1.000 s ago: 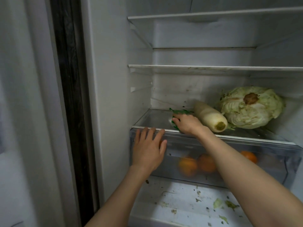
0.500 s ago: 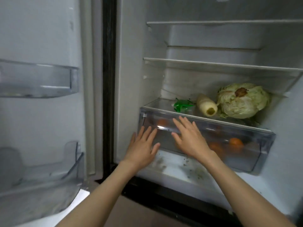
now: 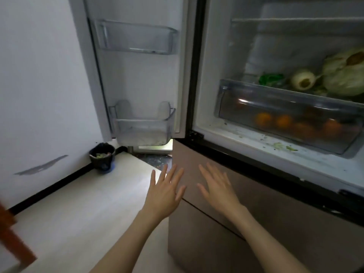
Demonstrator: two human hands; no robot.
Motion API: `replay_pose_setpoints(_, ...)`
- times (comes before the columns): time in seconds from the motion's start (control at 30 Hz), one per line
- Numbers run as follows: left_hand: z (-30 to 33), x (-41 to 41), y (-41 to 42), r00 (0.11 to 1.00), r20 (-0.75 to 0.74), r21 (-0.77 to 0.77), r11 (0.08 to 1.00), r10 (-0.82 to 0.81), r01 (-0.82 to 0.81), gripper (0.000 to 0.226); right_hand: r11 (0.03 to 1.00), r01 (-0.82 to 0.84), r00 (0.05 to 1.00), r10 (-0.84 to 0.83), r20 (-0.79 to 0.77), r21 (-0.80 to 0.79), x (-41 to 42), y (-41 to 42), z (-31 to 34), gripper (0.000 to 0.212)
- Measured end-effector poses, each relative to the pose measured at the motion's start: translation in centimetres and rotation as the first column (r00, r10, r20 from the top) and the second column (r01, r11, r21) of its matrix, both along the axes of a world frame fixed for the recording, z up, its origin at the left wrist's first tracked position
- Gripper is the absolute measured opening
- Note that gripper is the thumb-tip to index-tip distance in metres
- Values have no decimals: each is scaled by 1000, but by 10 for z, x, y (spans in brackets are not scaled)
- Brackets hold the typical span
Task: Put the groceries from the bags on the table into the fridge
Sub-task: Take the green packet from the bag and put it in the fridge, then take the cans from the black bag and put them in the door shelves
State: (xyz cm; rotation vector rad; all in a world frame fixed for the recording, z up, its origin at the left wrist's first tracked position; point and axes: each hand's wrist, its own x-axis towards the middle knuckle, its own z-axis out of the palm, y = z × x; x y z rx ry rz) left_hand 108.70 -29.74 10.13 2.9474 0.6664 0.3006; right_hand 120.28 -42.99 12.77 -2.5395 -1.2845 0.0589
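The fridge [image 3: 208, 62] stands open at the upper right. On the shelf above its clear drawer [image 3: 285, 107] lie a green packet [image 3: 270, 78], a white radish [image 3: 302, 81] and a pale cabbage [image 3: 346, 73]. Several oranges [image 3: 283, 121] show through the drawer front. My left hand [image 3: 164, 191] and my right hand [image 3: 217, 189] hang side by side in front of the brown lower door [image 3: 262, 229], well below the shelf. Both have straight, spread fingers and hold nothing. No bags or table are in view.
The fridge door [image 3: 137, 79] is swung wide to the left, with two clear door bins. A small dark bin [image 3: 102, 155] sits on the pale floor by the white wall. Leaf scraps litter the fridge floor [image 3: 279, 145]. Something reddish-brown [image 3: 13, 237] juts in at bottom left.
My right hand let go of the green packet on the shelf. Both hands drew back from the drawer front and dropped low, and my view pulled away and swung left.
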Motion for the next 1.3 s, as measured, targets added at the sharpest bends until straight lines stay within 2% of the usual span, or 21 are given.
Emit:
replay_pose_setpoints(0.13,-27,-86,24,977,-73,-50,978,199,-203,56,986,-164,986,162,-35,-39,-66,38,-14,59)
replay_pose_setpoints(0.23,-39,-161,47,951,-114,-92,950,288,-299,75,958,-282,959,281,-28,-59,-125,78,-26,60)
replay_pose_setpoints(0.3,-44,-213,67,924,-64,-79,921,378,-382,87,932,-356,934,356,-20,-60,-168,110,-31,59)
replay_pose_setpoints(0.43,-42,-320,114,829,-32,-59,827,558,-559,57,871,-492,870,492,-28,9,-270,179,-36,59)
replay_pose_setpoints(0.63,-49,-477,169,688,-105,-86,683,718,-726,56,775,-632,775,632,-32,1,-418,273,-51,60)
replay_pose_setpoints(0.87,-47,-603,226,550,-130,-121,537,825,-835,57,665,-747,664,747,-32,16,-530,368,-54,61)
replay_pose_setpoints(1.1,-67,-666,293,460,-136,-186,433,878,-882,57,577,-817,576,816,-41,5,-597,465,-72,61)
replay_pose_setpoints(1.3,-61,-721,393,391,-112,-179,368,914,-912,56,487,-874,485,871,-71,3,-642,579,-71,61)
